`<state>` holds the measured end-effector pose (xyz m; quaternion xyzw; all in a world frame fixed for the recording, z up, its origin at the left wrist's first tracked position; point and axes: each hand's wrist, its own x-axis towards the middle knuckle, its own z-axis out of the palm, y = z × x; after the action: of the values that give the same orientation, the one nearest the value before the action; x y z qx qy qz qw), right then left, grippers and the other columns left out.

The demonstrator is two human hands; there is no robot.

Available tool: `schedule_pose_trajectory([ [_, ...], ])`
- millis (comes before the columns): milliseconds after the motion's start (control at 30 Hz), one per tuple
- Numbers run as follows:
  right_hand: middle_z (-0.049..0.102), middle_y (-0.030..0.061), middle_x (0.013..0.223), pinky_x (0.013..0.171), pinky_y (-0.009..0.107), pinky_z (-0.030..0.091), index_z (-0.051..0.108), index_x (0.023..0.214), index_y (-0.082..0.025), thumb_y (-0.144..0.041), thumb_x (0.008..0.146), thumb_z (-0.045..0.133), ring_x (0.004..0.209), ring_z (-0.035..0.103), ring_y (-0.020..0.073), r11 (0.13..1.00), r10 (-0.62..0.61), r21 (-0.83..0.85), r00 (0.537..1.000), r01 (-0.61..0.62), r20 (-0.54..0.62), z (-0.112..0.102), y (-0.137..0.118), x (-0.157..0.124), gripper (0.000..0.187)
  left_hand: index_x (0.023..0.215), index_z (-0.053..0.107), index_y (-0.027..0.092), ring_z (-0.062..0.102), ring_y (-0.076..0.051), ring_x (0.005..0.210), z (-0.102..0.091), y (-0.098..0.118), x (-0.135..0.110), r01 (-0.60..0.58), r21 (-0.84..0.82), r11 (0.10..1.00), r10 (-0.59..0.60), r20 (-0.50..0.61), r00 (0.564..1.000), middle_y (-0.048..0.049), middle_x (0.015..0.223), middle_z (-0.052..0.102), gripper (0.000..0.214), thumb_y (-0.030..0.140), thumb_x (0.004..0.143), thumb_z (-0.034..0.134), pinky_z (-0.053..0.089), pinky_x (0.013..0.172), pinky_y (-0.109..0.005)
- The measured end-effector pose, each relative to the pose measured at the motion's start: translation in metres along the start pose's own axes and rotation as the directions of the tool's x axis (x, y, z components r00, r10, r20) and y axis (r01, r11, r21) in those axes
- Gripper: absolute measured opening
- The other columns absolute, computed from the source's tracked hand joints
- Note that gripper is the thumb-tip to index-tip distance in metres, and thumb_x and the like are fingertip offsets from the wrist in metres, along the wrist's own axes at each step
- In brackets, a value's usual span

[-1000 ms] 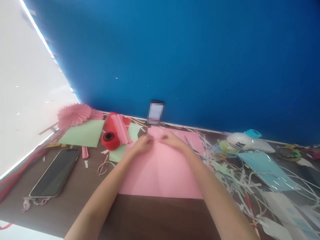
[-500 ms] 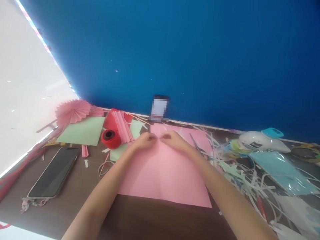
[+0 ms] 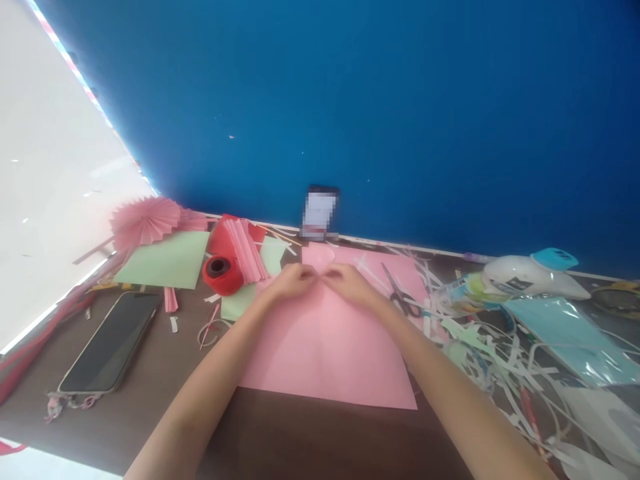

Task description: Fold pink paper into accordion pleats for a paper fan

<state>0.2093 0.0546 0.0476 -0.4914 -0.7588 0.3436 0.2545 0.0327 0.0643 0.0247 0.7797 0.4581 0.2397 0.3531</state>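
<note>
Worktop (image 3: 280, 433): L hand (image 3: 297, 281) & R hand (image 3: 346, 281) curled, nearly tog., on pink paper (image 3: 320, 353); can't tell if pinching. Uneven pull might crease it.

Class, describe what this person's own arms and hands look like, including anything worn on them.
The left forearm and right forearm are slim and uncovered, with no sleeve, watch or bracelet showing. The left hand and right hand wear no gloves. The fingers are too blurred to rule out rings.
</note>
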Motion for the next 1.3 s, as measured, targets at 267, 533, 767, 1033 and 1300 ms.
schedule_pose_trajectory([
  [267,0.060,0.0026,0.082,0.069,0.027,0.042,0.057,0.080,-0.018,-0.028,0.082,0.042,0.076,0.055,0.0156,0.995,-0.035,-0.092,0.999,0.034,-0.010,0.004,-0.002,-0.008,0.019,0.072,0.063,0.015,0.053,-0.014,0.067,0.003,-0.002,0.001,-0.002,-0.003,1.000,0.002,-0.015,1.000,0.0001,0.068,0.061,0.027,0.029,0.074,0.039,0.039,0.059,-0.022],
  [533,0.061,0.0065,0.091,0.084,0.034,0.038,0.058,0.087,-0.019,-0.025,0.084,0.039,0.090,0.053,0.0203,0.916,-0.158,-0.385,0.984,0.114,-0.085,0.009,0.004,-0.010,0.020,0.076,0.063,0.016,0.055,-0.015,0.069,0.004,-0.003,-0.001,-0.001,0.027,1.000,0.002,-0.024,1.000,-0.0011,0.073,0.062,0.028,0.029,0.077,0.038,0.041,0.062,-0.023],
  [767,0.039,0.0089,0.135,0.103,0.045,0.021,0.041,0.127,-0.019,-0.033,0.088,0.028,0.127,0.029,0.0236,0.818,-0.042,-0.575,0.995,-0.017,-0.089,0.026,0.021,-0.046,0.043,0.090,0.063,0.013,0.053,-0.022,0.096,0.001,0.010,-0.002,-0.058,0.458,0.887,0.150,-0.168,0.974,-0.0104,0.102,0.060,0.029,0.014,0.079,0.036,0.040,0.085,-0.032],
  [1033,0.025,0.0030,0.143,0.107,0.042,0.015,0.021,0.137,-0.024,-0.035,0.090,0.020,0.132,0.018,0.0186,0.801,0.036,-0.595,0.997,-0.067,-0.064,0.029,0.038,-0.048,0.048,0.133,0.028,0.011,0.021,-0.025,0.130,0.025,0.003,-0.046,-0.013,0.604,0.797,0.047,-0.040,0.998,-0.0113,0.140,0.030,0.050,0.034,0.088,0.025,0.016,0.106,-0.041],
  [1300,0.021,0.0020,0.144,0.108,0.040,0.014,0.021,0.137,-0.022,-0.035,0.090,0.019,0.132,0.016,0.0182,0.780,0.052,-0.617,0.993,-0.108,-0.108,0.035,0.042,-0.046,0.049,0.136,0.023,0.012,0.017,-0.022,0.132,0.035,-0.007,-0.049,0.037,0.585,0.810,0.015,-0.084,0.996,-0.0084,0.143,0.024,0.052,0.033,0.089,0.020,0.013,0.108,-0.037],
])
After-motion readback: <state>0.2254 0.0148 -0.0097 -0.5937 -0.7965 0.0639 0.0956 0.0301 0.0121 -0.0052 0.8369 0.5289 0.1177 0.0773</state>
